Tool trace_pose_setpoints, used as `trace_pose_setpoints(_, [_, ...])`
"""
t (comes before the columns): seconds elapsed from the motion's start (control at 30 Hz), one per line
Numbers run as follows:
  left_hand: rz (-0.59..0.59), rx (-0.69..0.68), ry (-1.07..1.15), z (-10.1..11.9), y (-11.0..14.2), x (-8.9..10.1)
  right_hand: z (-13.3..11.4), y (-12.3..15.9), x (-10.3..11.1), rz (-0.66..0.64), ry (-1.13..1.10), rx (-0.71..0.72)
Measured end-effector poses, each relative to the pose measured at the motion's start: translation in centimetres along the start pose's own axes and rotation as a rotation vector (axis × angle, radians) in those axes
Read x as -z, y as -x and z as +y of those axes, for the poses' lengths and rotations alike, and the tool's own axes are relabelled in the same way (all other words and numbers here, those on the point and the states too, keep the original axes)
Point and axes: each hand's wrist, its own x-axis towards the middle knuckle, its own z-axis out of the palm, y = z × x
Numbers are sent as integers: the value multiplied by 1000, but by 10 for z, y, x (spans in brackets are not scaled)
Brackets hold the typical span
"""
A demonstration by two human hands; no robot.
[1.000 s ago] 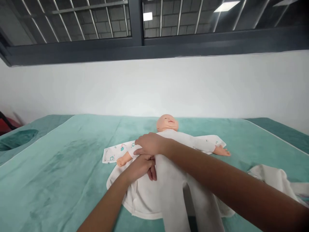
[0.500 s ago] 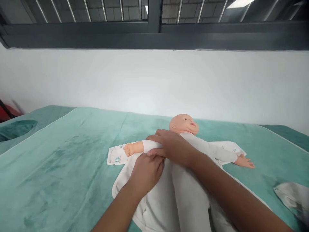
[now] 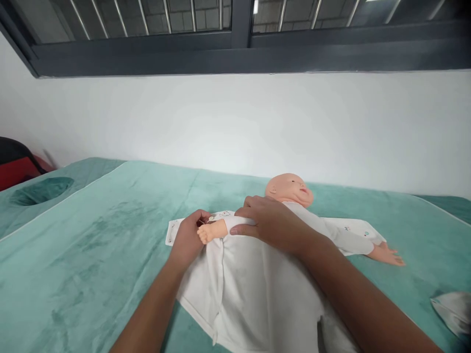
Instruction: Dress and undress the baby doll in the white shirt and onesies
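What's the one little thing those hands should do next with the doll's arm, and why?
Maybe the left hand should gently lift the patterned cloth beside the doll's fist. Its fingers are already by that cloth, the fist lies bare in front of it, and the right hand holds the white sleeve.

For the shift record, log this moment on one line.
doll: lying on its back | left hand: at printed cloth | right hand: gripping white sleeve
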Motion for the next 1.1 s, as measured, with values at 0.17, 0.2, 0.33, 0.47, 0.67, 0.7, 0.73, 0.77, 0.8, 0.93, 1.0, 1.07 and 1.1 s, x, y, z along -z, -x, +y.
trace_pose_setpoints(0.17, [125, 236, 248, 9, -2, -1, 7, 1, -2, 48, 70, -20])
trace_pose_setpoints(0.2, [149, 247, 282, 9, -2, -2, 8, 1, -3, 48, 78, -23])
trace_pose_setpoints(0.33, [224, 212, 277, 9, 2, -6, 7, 0, -7, 21, 147, -9])
trace_pose_setpoints(0.47, [276, 102, 40, 14, 9, -10, 4, -2, -11, 50, 216, -45])
trace_pose_setpoints(0.67, [306, 31, -51, 16, 16, -14, 4, -2, -13, 64, 261, -79])
trace_pose_setpoints(0.7, [293, 17, -50, 16, 16, -16, 4, -3, -14, 69, 284, -84])
trace_pose_setpoints(0.73, [271, -4, -49, 16, 17, -19, 4, -4, -17, 73, 307, -90])
trace_pose_setpoints(0.77, [238, -30, -48, 16, 17, -22, 3, -5, -19, 74, 325, -93])
trace_pose_setpoints(0.8, [190, -58, -44, 16, 18, -25, 2, -6, -22, 70, 335, -85])
trace_pose_setpoints(0.93, [-4, -119, -33, 15, 17, -35, -1, -10, -27, 76, 270, 10])
trace_pose_setpoints(1.0, [-3, -94, -10, 13, 14, -35, 2, -5, -17, 136, 161, -21])
trace_pose_setpoints(1.07, [26, -44, 33, 9, 11, -34, 12, 6, 3, 223, 61, -175])
trace_pose_setpoints(1.1, [39, -23, 53, 8, 10, -33, 20, 15, 14, 254, 39, -293])
